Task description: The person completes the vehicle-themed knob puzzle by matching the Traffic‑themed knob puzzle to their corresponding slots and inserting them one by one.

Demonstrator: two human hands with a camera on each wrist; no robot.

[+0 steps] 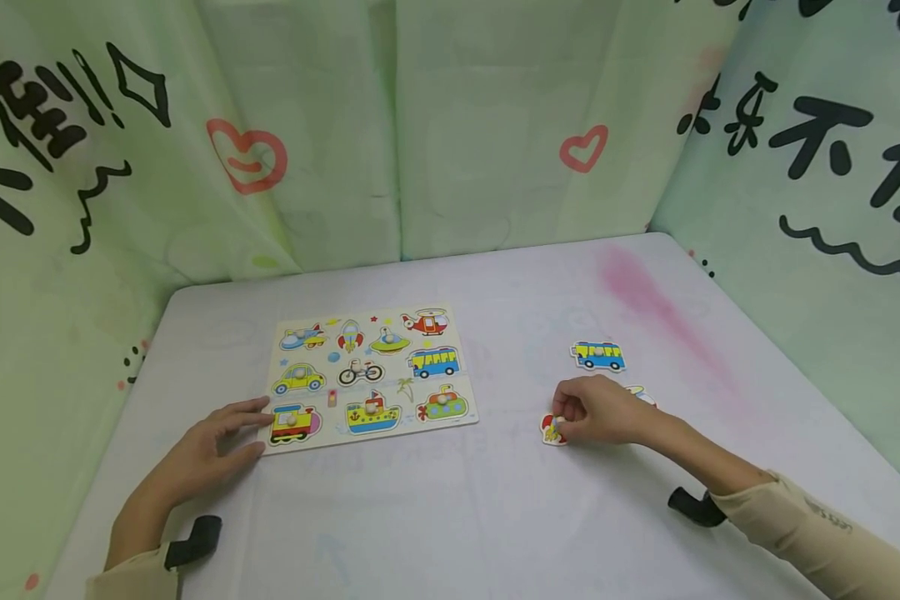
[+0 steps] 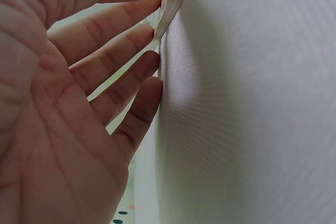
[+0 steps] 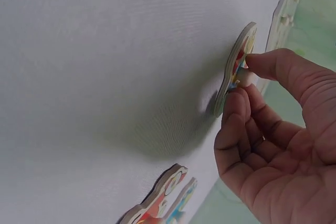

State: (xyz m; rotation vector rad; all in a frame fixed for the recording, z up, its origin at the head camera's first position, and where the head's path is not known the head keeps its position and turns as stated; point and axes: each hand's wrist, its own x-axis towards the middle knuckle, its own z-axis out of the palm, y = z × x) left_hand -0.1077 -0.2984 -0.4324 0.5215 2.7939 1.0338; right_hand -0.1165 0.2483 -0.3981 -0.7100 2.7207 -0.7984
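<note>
Thumb and fingers of my right hand (image 1: pixel 600 408) pinch the pale knob (image 3: pixel 244 77) of a small wooden puzzle piece (image 3: pixel 229 76) coloured red, yellow and blue. In the head view my fingers cover part of that piece, so its exact picture is unclear. The piece looks slightly tilted in the right wrist view. My left hand (image 1: pixel 206 450), fingers loosely extended, rests at the left edge of the puzzle board (image 1: pixel 375 379). Vehicle pictures cover the board, several with knobs. A bus piece (image 1: pixel 598 356) lies beyond my right hand; another piece (image 1: pixel 641 395) is partly hidden behind it.
A white cloth covers the table (image 1: pixel 390 508), with a pink stain (image 1: pixel 660 308) at the right. Printed green curtains (image 1: pixel 330 125) stand along the back and both sides. Black straps (image 1: pixel 195 542) sit at both wrists.
</note>
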